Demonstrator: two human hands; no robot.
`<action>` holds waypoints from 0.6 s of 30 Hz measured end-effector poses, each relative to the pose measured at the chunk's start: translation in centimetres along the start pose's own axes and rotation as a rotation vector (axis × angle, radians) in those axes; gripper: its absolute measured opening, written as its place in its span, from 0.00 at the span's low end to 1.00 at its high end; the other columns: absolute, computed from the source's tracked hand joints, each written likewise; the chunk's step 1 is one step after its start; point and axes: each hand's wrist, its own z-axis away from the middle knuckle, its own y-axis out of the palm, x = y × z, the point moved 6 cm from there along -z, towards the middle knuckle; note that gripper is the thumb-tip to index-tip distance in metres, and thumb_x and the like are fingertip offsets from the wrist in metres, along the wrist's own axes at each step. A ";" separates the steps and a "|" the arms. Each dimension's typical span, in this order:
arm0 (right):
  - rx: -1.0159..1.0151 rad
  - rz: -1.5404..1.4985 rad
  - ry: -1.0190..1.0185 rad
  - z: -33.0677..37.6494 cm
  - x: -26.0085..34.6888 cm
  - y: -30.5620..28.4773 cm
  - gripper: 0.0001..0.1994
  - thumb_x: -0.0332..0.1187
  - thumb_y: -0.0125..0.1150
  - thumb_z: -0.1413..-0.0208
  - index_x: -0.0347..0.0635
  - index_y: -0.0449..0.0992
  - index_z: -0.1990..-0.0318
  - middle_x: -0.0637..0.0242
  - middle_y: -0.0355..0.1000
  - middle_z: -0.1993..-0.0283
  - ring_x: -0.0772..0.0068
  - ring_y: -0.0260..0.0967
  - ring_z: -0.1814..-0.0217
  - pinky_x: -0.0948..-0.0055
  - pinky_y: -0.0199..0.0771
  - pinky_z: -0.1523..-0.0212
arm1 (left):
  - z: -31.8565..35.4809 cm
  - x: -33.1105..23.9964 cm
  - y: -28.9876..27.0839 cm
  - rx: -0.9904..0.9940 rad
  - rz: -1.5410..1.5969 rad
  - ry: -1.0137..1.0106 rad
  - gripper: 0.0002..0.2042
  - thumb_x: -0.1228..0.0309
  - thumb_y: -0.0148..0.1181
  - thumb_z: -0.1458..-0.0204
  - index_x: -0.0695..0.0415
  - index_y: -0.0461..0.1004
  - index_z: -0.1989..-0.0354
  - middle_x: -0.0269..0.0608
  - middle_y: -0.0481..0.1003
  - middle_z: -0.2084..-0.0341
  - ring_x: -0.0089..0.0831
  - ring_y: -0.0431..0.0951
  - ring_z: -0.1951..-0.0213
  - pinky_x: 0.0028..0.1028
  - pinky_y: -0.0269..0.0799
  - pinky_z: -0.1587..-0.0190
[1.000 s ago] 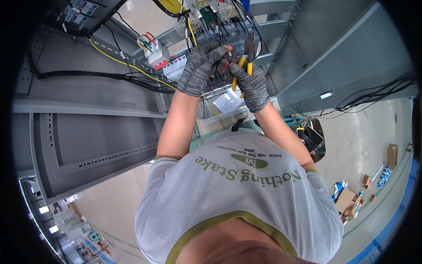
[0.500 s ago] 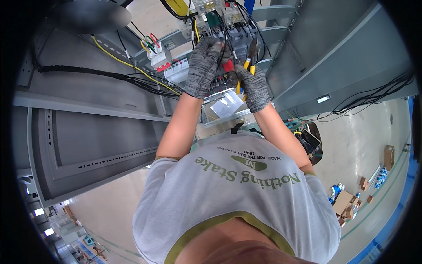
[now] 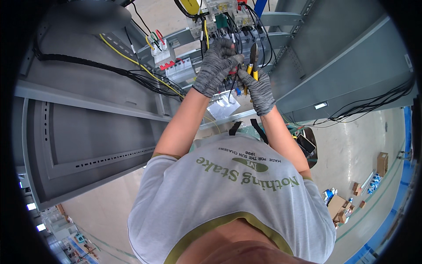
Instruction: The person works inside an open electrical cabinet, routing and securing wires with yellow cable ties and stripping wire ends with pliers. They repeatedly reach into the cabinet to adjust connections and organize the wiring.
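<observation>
So both hands are up inside a gray sheet-metal cabinet (image 3: 101, 127), each in a gray striped knit glove. The right hand (image 3: 260, 91) is wrapped around a pair of yellow-handled cutters with dark metal jaws, pointing up and away from the body, tips just in front of the gray breaker units. Can't tell if the cutters' jaws are apart or together from this angle.

The left hand (image 3: 215, 67) is right beside it, fingers curled in and reaching toward the right. Looks like it's among the thin black wires (image 3: 240, 33) that drop from the clear-covered parts up top, but the fingertips are too cluttered to tell whether it's actually pinching one. There's a small red piece by the left fingertips, and one loose black wire end (image 3: 231, 86) hangs below, between the two hands.

Left of the hands there's a white block with red tabs (image 3: 163, 55) with yellow, green and red wires looping out of its top, and just below it a row of white modular units (image 3: 180, 71). A yellow wire (image 3: 127, 57) slants down past those, with a thick black cable bundle (image 3: 94, 60) running below it. Under the hands sits a clear plastic sheet (image 3: 223, 106). Cardboard boxes (image 3: 336, 204) are on the floor, well off to the right.
</observation>
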 end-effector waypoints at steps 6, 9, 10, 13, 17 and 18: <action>0.092 0.038 0.134 0.7 -0.8 -0.8 0.09 0.34 0.63 0.45 0.39 0.75 0.61 0.71 0.71 0.74 0.81 0.66 0.75 0.80 0.67 0.73 | -0.1 1.1 0.0 0.095 -0.052 0.132 0.16 0.75 0.63 0.50 0.59 0.72 0.51 0.33 0.75 0.66 0.20 0.74 0.67 0.21 0.73 0.64; 0.140 0.102 0.110 1.1 0.3 -0.6 0.15 0.32 0.66 0.48 0.38 0.76 0.55 0.73 0.71 0.71 0.83 0.65 0.73 0.81 0.66 0.72 | 3.3 1.9 -0.5 0.123 -0.057 0.147 0.20 0.59 0.53 0.42 0.61 0.71 0.47 0.36 0.75 0.58 0.23 0.74 0.59 0.23 0.70 0.54; 0.135 0.078 0.127 1.2 0.4 -0.6 0.14 0.32 0.66 0.48 0.38 0.76 0.54 0.73 0.71 0.71 0.83 0.66 0.72 0.81 0.67 0.72 | 4.1 2.4 -1.0 0.111 0.002 0.106 0.22 0.57 0.50 0.40 0.61 0.71 0.47 0.37 0.74 0.57 0.24 0.73 0.58 0.23 0.69 0.53; 0.095 -0.049 0.175 1.5 0.4 -0.9 0.13 0.31 0.64 0.47 0.37 0.75 0.54 0.72 0.72 0.70 0.82 0.66 0.72 0.80 0.68 0.72 | 6.9 8.0 -2.1 0.286 0.005 -0.062 0.21 0.56 0.50 0.41 0.61 0.71 0.48 0.37 0.75 0.58 0.25 0.73 0.55 0.25 0.67 0.49; 0.077 0.096 0.255 2.5 -0.4 -2.5 0.13 0.28 0.57 0.42 0.34 0.72 0.51 0.67 0.71 0.74 0.80 0.66 0.75 0.79 0.68 0.72 | 12.2 10.6 -0.2 0.517 0.115 -0.021 0.13 0.69 0.56 0.44 0.62 0.72 0.53 0.37 0.76 0.59 0.27 0.74 0.53 0.29 0.67 0.45; 0.131 0.161 0.236 3.8 -1.1 -3.1 0.13 0.28 0.56 0.42 0.34 0.72 0.51 0.67 0.71 0.74 0.81 0.66 0.75 0.79 0.68 0.72 | 12.5 10.9 -0.1 0.468 0.095 -0.075 0.12 0.72 0.56 0.44 0.62 0.73 0.54 0.38 0.76 0.59 0.27 0.74 0.54 0.28 0.67 0.46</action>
